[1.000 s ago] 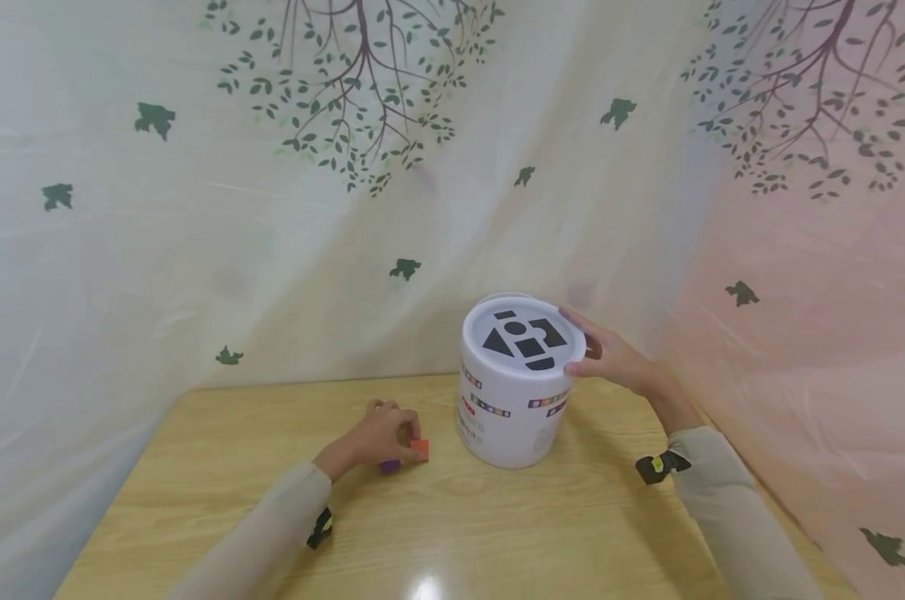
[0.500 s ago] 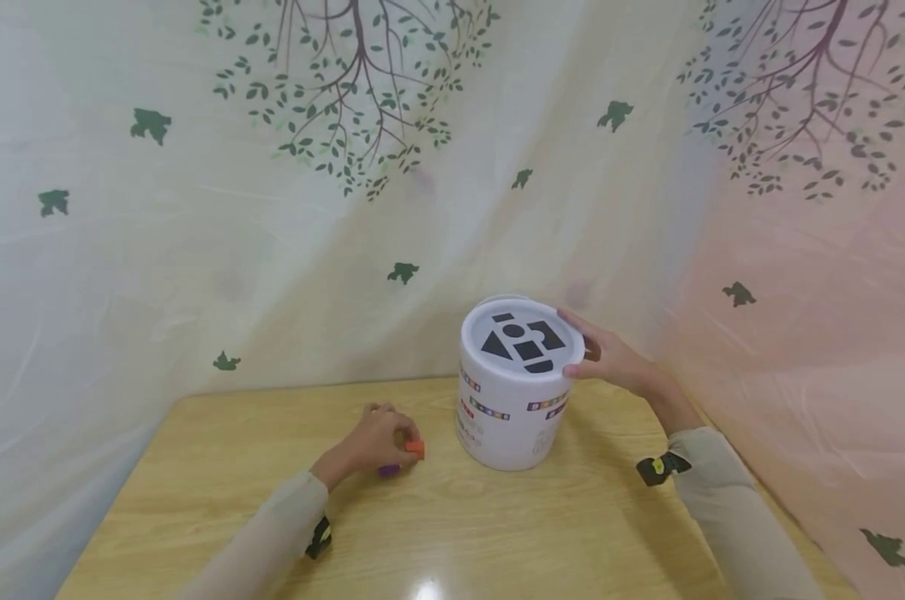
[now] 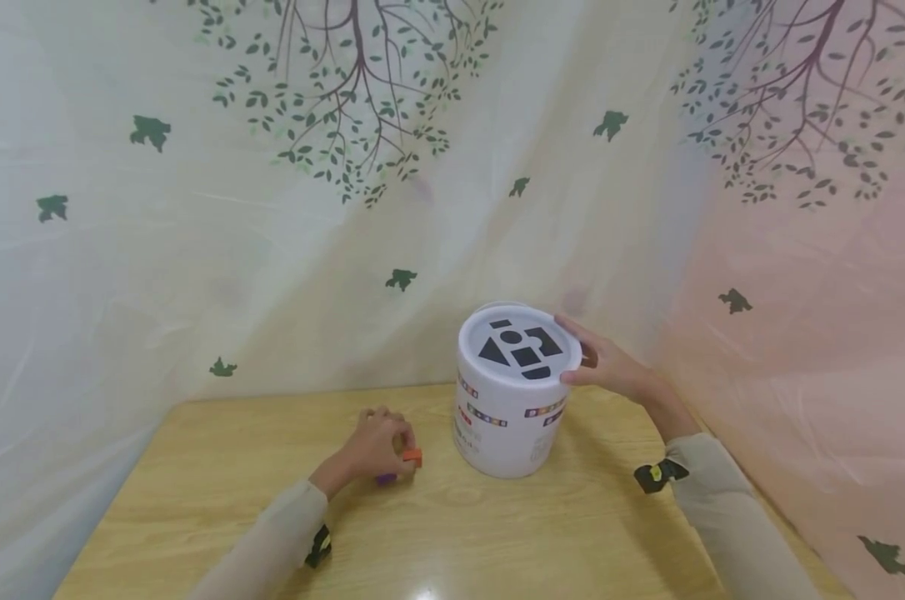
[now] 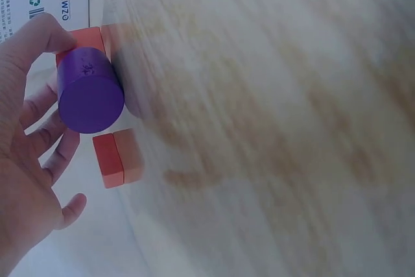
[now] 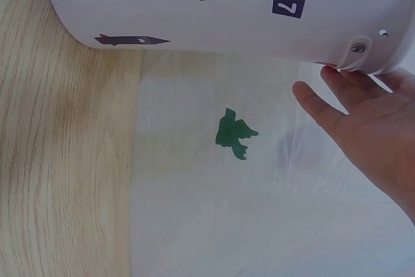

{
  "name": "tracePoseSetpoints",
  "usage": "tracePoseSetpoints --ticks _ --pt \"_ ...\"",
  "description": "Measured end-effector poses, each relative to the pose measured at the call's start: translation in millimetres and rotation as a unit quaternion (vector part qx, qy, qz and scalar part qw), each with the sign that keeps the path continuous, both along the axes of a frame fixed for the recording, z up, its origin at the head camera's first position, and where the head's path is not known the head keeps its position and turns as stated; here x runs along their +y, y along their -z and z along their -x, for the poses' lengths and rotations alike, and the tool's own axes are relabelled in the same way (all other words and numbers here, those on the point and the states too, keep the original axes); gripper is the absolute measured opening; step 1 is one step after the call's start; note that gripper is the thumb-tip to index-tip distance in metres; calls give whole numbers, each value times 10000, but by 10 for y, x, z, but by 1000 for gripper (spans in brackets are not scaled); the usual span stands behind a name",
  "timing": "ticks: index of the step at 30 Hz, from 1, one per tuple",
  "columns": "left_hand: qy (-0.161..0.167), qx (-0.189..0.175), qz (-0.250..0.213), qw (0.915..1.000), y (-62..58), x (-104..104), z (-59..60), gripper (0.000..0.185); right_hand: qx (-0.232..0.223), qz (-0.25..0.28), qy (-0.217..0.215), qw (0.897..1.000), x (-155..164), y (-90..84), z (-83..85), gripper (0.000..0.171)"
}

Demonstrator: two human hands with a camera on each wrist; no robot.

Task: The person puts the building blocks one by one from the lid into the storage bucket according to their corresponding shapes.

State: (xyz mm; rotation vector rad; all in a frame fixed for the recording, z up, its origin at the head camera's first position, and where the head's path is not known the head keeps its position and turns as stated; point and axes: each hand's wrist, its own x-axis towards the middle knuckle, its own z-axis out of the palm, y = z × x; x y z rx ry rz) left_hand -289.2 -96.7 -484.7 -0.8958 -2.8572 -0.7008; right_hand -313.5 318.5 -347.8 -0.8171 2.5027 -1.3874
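Note:
My left hand [image 3: 377,448], low over the table, pinches an orange block [image 3: 413,457] between thumb and fingers. A purple cylinder [image 4: 91,92] stands close by the block, below the hand in the head view, where most of it is covered. One more small orange-red block [image 4: 109,160] lies apart from the cylinder in the left wrist view; the head view does not show it. My right hand [image 3: 606,365] grips the upper rim of a white bucket [image 3: 508,425], thumb at the near side and fingers at the far side. The bucket's lid [image 3: 490,327] has several dark shaped holes.
A wooden table [image 3: 452,542] bears everything. Right behind it hangs a pale curtain [image 3: 287,275] printed with branches and green birds, which also closes off the right side. The bucket stands upright near the table's back edge.
The orange block has turned in my left hand, from showing a square face to a flatter side. My right hand stays on the bucket. The head view has tilted up slightly.

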Motion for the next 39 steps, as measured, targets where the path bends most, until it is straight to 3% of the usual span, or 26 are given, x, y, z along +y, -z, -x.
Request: tracePoseSetpoints --ticks 9,15,19,27,35,39 --pt "-176 79 -375 9991 34 -31 -15 23 25 44 -62 10000 -17 16 -8 98" --pt "-312 3 -686 9972 -93 -50 9 22 12 87 -57 9999 -28 4 -4 99" --pt "-272 79 -969 9949 -245 -43 44 18 18 149 -97 9998 -19 2 -3 98" --pt "-232 536 -1444 9878 -694 31 143 15 12 145 -66 9999 -4 6 -7 99" --pt "-485 711 -1869 9786 -1169 175 248 16 7 146 -26 9999 3 7 -34 99" --pt "-563 755 -2019 9749 -1343 295 309 17 2 153 2 9999 3 7 -25 99"
